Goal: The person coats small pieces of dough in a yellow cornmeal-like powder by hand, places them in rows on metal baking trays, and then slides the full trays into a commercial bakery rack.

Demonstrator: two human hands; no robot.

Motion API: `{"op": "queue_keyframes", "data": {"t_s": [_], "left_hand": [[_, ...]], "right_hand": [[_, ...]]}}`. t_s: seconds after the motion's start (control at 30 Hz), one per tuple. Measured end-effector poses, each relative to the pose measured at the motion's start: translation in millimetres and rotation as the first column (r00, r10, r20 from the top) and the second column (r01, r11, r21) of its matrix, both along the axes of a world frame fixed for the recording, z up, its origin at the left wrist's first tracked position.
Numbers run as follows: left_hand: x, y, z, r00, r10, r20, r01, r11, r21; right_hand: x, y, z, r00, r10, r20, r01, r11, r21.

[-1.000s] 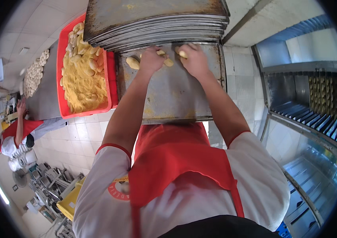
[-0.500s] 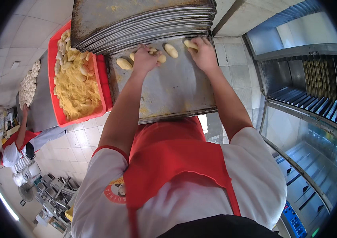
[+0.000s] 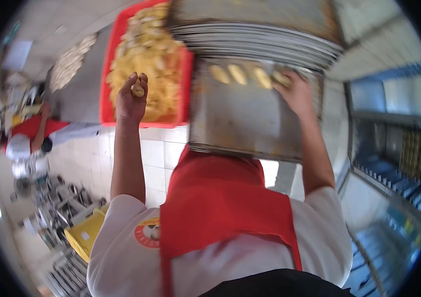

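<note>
My left hand (image 3: 131,101) is raised over the near left part of a red crate (image 3: 187,89), its fingers curled around a small pale dough piece (image 3: 138,91). Coarse yellow crumbs (image 3: 158,101) and many oval dough pieces fill the crate. On a worn metal baking tray (image 3: 250,119) in front of me, oval dough pieces form a row along the far side, one of them a crumb-dusted dough piece (image 3: 237,74). At the row's right end my right hand (image 3: 297,91) has its fingers closed on another dough piece (image 3: 281,78); motion blurs it.
A tall stack of metal trays (image 3: 260,39) rises just beyond the tray. Past the crate, a grey table (image 3: 89,84) bears a heap of pale dough pieces (image 3: 73,62), with a co-worker (image 3: 34,128) beside it. A metal rack (image 3: 394,168) with loaded trays stands at right.
My left hand has left the tray and swung left over the crate, a dough piece in its fingers. My right hand stays at the row's right end. The whole view has shifted.
</note>
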State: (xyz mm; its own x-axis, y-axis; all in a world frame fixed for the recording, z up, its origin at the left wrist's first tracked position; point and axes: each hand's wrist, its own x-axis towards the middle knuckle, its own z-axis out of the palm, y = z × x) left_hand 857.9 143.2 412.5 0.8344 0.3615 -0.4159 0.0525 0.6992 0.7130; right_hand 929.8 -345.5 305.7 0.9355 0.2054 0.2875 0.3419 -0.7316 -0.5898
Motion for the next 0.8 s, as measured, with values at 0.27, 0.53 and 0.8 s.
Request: {"op": "queue_keyframes", "data": {"t_s": [0.27, 0.53, 0.8], "left_hand": [[-63, 217, -87, 0.930, 0.029, -0.367, 0.368, -0.109, 0.923], [6, 230, -110, 0.917, -0.394, -0.061, -0.014, -0.185, 0.983], [175, 219, -70, 0.914, -0.397, 0.087, -0.156, -0.145, 0.977]], "right_hand": [[-96, 261, 102, 0.740, 0.577, -0.346, -0.068, 0.576, 0.815], [-33, 447, -22, 0.803, 0.071, -0.592, 0.443, 0.595, 0.671], [77, 532, 19, 0.857, 0.215, -0.467, 0.392, 0.315, 0.864]]}}
